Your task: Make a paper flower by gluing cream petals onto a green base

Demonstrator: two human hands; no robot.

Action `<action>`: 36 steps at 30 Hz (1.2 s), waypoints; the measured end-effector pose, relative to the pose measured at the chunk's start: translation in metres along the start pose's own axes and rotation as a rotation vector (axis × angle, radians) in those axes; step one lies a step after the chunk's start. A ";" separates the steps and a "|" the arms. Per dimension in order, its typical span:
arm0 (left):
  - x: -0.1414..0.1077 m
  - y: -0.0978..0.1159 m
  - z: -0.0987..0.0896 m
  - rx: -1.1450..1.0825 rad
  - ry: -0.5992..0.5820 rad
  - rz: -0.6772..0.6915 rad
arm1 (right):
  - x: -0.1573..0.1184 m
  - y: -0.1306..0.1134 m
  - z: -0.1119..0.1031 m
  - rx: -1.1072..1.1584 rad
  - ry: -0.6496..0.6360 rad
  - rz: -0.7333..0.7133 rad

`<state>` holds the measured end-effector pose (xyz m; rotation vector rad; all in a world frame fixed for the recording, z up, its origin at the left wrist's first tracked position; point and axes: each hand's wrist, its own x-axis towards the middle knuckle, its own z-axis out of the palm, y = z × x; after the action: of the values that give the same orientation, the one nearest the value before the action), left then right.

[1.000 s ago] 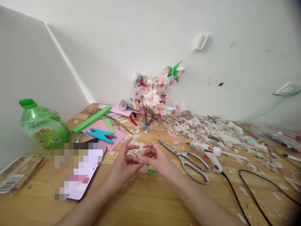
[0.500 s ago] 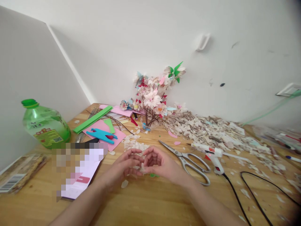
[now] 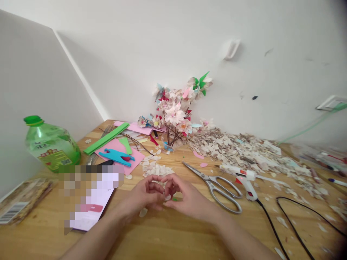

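Lower centre of the frame: our two bare hands meet over the bench (image 3: 162, 240), fingertips almost together. Left hand (image 3: 144, 195): fingers curled inward, gap narrow. Right hand (image 3: 187, 198): also curled, thumb below and fingers above. Between the tips sits a small pale petal (image 3: 167, 197), partly hidden; we cannot tell which hand has the grip, or whether both share it.

Just beyond the hands, centre of the frame, lies a loose cluster of pale petals (image 3: 157, 169). One stray petal (image 3: 143, 212) lies below the left hand; a green scrap (image 3: 175, 199) shows through the right hand's curl.

On handling, our judgement: the piece looks thin and likely to crease, so pinch lightly at the edge, with finger pads rather than nails. Let one hand steady while the other does the fine turning; pulling from both sides could tear it. Resting the forearms on the bench should calm any shake. Avoid dragging the left wrist over the stray petal.

Right of centre, well apart from the fingers: scissors (image 3: 209, 181), blades together, and a glue gun (image 3: 245, 175) with its nozzle pointing left. We would treat that nozzle as hot.
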<state>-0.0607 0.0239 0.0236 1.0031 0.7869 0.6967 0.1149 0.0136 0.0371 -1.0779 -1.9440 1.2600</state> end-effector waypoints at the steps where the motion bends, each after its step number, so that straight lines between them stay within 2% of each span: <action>1: 0.000 0.001 0.000 -0.008 0.008 -0.002 | 0.000 0.000 0.001 0.004 0.010 -0.007; 6: -0.001 0.004 0.001 -0.054 0.032 -0.012 | -0.002 -0.002 0.004 0.016 0.059 -0.060; 9: 0.001 0.002 0.002 -0.040 0.090 -0.004 | -0.001 0.001 0.006 0.045 0.113 -0.071; 12: 0.005 -0.002 0.001 0.008 0.186 0.043 | 0.002 0.007 0.008 0.121 0.218 -0.024; 15: 0.007 -0.004 0.001 0.066 0.244 0.086 | 0.005 0.013 0.009 0.210 0.244 0.040; 21: 0.006 -0.003 0.002 0.073 0.228 0.089 | 0.008 0.012 0.007 0.319 0.235 0.098; 27: 0.009 -0.004 0.004 0.092 0.200 0.027 | 0.004 0.009 0.010 0.111 0.228 0.031; 30: 0.009 -0.005 0.004 0.097 0.233 0.021 | 0.002 0.011 0.007 0.024 0.266 0.032; 34: 0.010 -0.005 0.003 0.058 0.318 0.070 | -0.016 0.015 -0.016 -0.111 0.362 0.063; 36: 0.011 -0.004 0.003 0.030 0.338 0.098 | -0.037 0.016 -0.037 -0.240 0.348 0.167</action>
<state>-0.0520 0.0302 0.0183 0.9683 1.0483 0.9570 0.1686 0.0021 0.0350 -1.4973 -1.7936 0.8601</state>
